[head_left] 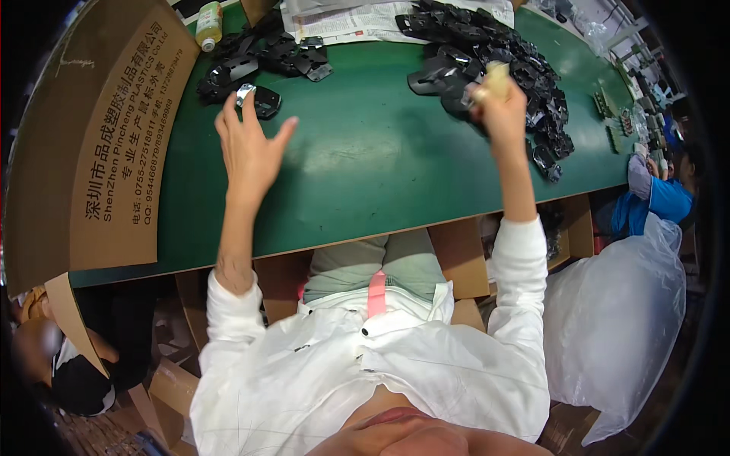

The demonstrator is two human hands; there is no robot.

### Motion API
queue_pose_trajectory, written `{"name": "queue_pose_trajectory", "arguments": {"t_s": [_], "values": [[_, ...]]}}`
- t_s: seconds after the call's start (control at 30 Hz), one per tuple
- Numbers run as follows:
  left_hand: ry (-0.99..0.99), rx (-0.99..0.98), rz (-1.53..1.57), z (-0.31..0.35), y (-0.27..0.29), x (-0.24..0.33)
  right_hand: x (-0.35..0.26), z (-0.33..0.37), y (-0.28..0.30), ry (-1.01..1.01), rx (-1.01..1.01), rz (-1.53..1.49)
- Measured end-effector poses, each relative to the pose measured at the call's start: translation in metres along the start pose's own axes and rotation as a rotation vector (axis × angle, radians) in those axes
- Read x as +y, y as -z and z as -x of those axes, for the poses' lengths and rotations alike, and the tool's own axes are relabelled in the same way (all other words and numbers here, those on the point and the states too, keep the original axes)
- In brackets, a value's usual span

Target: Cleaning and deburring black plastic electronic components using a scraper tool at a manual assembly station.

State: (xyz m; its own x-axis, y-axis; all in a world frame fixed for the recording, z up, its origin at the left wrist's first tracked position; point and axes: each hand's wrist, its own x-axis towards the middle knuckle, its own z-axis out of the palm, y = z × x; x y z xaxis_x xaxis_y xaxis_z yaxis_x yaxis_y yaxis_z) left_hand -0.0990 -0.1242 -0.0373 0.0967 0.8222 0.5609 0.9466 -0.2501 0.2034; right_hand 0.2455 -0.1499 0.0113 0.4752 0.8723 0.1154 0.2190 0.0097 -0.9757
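My left hand (251, 148) reaches to the far left of the green table, fingers spread. Its fingertips are at a small glossy black plastic part (266, 102) at the near edge of a loose heap of similar black parts (285, 57). Whether they touch it I cannot tell. On the right, my right hand (505, 114) is closed on a pale yellow lump (496, 78), smeared by motion, its kind unclear. That hand is over the near-left side of a larger pile of black plastic parts (532, 83); it partly hides some dark pieces.
A tall cardboard box (122, 144) stands along the table's left end, with a yellowish bottle (209, 26) behind it. Newspaper sheets (353, 23) lie at the back. Green circuit boards (614, 137) are at far right. A large clear plastic bag (608, 327) and a co-worker (646, 197) are right.
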Motion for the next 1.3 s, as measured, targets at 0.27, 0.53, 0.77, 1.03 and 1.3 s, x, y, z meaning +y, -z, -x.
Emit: {"name": "queue_pose_trajectory", "arguments": {"t_s": [0.27, 0.53, 0.77, 1.03, 1.3], "values": [[-0.031, 0.024, -0.065, -0.013, -0.047, -0.037, 0.012, -0.134, 0.014, 0.065, 0.377, 0.203], [0.505, -0.207, 1.128, 0.044, 0.054, 0.045, -0.019, 0.005, -0.010, 0.045, -0.385, -0.100], [0.522, -0.280, 1.887, 0.097, 0.066, 0.105, -0.018, 0.137, -0.025, -0.100, -0.606, -0.521], [0.079, -0.394, 2.073, 0.105, 0.055, 0.115, 0.013, 0.157, -0.006, -0.258, -0.630, -0.879], [0.080, -0.199, 1.726, 0.115, 0.046, 0.127, 0.016, 0.185, -0.038, -0.476, -0.497, -0.909]]}}
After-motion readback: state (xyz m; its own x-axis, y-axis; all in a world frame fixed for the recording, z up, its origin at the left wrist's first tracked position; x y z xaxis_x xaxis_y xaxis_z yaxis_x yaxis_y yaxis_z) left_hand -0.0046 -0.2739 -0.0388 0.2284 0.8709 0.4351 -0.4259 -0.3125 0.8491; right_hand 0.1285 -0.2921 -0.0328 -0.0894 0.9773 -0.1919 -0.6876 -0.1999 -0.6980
